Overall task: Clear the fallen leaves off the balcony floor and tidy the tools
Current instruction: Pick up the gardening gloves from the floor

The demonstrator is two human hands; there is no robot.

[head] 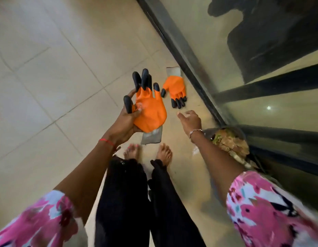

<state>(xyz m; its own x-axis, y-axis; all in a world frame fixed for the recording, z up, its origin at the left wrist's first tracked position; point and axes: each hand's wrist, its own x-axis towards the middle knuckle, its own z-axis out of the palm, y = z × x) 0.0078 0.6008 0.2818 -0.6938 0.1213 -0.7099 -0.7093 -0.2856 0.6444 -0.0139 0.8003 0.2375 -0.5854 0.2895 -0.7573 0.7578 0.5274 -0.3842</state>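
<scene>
Thumb and fingers of the left grip (pixel 125 124) are curling round the held glove (pixel 150 111), clamping it at the palm beside its thumb and keeping it in the air above the floor (pixel 47 77). I am counting two gloves in all, both orange with black claw tips and a grey cuff. The held glove is standing with its long axis running away from me, claws pointing away and cuff hanging down toward my feet (pixel 164 152), of which I am seeing two, both bare.

The right grip (pixel 190 122) is hanging spread and slack, clamping nothing, its fingers stretching out over the floor toward the second glove (pixel 175 88) and apart from it. That second glove is lying flat on the tiles, turned the opposite way: cuff pointing away from me, claws pointing back toward me, long axis leaning slightly to one side. It is sitting just beside the dark bottom frame of the glass door (pixel 190 56).

One heap of brown and green leaves (pixel 231 143) is resting in a dark container (pixel 210 131) against that same frame, near the right forearm; I cannot tell what kind of container it is. One red thread (pixel 106 140) is circling the left wrist and one bracelet (pixel 196 131) the right.
</scene>
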